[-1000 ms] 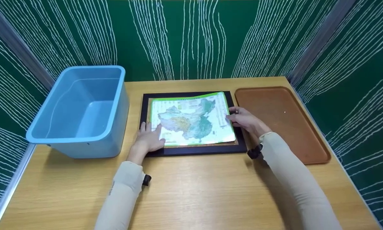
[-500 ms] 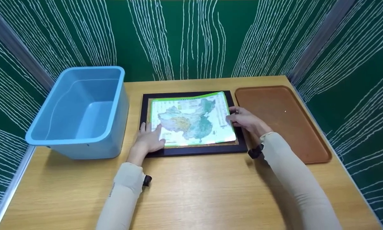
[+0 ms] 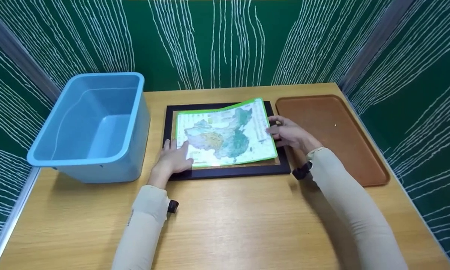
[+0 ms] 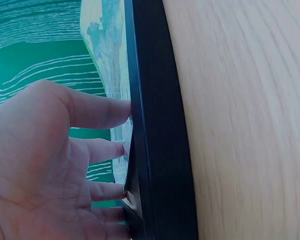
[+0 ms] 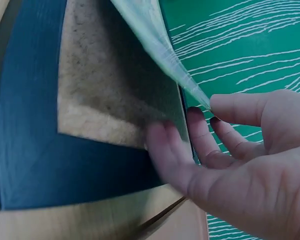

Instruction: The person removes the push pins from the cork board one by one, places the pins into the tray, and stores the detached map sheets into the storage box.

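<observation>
A laminated map sheet (image 3: 225, 135) with a green border lies over a dark picture frame (image 3: 228, 172), its right side raised and bowed. My left hand (image 3: 172, 159) rests with spread fingers on the sheet's lower left corner and the frame's left side. In the left wrist view, the fingers (image 4: 100, 111) reach straight to the frame's edge and the sheet. My right hand (image 3: 290, 133) pinches the sheet's right edge. The right wrist view shows that edge at the fingertips, above a brown backing board (image 5: 100, 75) inside the frame.
A deep blue plastic tub (image 3: 135, 112) stands on the left of the wooden table (image 3: 225, 221). To the right, a brown tray (image 3: 333, 150) lies close beside the frame, under the right forearm. Green walls (image 3: 240, 45) with white lines enclose the back and sides.
The right hand has lifted the sheet's right edge higher, so its upper right corner now rises past the frame's top edge. The left hand keeps its place on the lower left corner.
</observation>
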Motion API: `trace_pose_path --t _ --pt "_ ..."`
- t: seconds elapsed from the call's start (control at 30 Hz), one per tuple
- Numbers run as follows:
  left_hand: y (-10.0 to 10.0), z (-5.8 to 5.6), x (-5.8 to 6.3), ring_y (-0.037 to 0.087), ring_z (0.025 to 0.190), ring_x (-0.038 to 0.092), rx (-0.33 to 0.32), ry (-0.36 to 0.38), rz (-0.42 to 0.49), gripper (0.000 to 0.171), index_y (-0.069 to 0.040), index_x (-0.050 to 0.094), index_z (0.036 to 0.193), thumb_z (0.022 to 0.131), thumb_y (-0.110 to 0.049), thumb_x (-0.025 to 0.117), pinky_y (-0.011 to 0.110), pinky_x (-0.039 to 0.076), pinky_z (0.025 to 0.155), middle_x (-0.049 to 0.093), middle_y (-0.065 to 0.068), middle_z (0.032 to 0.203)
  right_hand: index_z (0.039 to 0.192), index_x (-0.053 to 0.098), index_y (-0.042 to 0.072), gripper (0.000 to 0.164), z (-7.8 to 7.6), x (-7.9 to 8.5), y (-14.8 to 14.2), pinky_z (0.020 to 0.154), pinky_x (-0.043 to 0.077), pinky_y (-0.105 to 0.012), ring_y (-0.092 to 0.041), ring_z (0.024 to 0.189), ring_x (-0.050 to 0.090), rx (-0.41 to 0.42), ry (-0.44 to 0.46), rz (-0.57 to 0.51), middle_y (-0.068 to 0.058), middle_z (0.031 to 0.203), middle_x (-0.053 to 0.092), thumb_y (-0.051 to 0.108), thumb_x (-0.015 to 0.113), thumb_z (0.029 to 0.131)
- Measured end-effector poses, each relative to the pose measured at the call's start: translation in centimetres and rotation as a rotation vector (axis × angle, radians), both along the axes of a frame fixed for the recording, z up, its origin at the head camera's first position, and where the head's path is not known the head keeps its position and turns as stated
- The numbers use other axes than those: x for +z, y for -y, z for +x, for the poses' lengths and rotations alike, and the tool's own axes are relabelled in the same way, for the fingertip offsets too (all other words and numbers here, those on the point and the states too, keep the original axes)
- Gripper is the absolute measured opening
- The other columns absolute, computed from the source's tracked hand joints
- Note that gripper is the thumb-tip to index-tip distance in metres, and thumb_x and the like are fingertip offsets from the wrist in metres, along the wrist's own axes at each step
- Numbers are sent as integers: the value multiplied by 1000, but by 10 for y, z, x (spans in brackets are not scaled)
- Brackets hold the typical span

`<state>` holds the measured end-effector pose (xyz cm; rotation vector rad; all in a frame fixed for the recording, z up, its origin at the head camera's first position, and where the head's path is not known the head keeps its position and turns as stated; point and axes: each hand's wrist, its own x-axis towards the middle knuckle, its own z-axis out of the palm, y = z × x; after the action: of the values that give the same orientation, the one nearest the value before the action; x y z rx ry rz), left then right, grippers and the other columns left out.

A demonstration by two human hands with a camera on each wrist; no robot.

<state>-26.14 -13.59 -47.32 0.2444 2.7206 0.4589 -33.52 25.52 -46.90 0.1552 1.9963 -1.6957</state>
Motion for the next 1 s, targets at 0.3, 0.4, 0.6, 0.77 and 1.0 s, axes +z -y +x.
trace_pose_path --t 0.3,0.4,0.6,0.77,1.0 --pt "4 0 3 52 150 -7 0 40 29 73 -9 21 163 101 -36 48 64 4 119 4 32 164 156 30 17 65 0 -15 -6 62 58 -32 -24 88 69 59 6 14 -15 126 53 6 61 100" --pt "6 -2 6 51 150 -6 9 48 63 72 -9 23 162 101 -37 49 62 3 120 8 29 165 157 29 15 65 -1 -17 -7 62 58 -31 -22 86 68 68 -10 20 -12 122 49 5 60 100" --pt "9 -4 9 45 152 1 24 20 142 68 -6 30 160 103 -37 50 55 2 122 23 21 165 156 30 16 64 1 -19 -12 63 57 -31 -21 87 68 51 -14 18 -11 124 48 6 60 101" --pt "9 -4 6 46 152 1 33 8 133 67 -5 31 159 104 -37 51 56 4 122 22 23 164 158 27 17 66 3 -21 -15 63 57 -31 -18 83 65 43 -8 -14 -9 119 49 5 59 102" --pt "9 -3 4 46 152 1 33 -10 112 66 -4 32 159 104 -37 50 57 3 122 20 25 164 160 24 19 69 4 -21 -17 65 55 -30 -16 83 60 46 -11 -19 -6 118 47 6 59 102"
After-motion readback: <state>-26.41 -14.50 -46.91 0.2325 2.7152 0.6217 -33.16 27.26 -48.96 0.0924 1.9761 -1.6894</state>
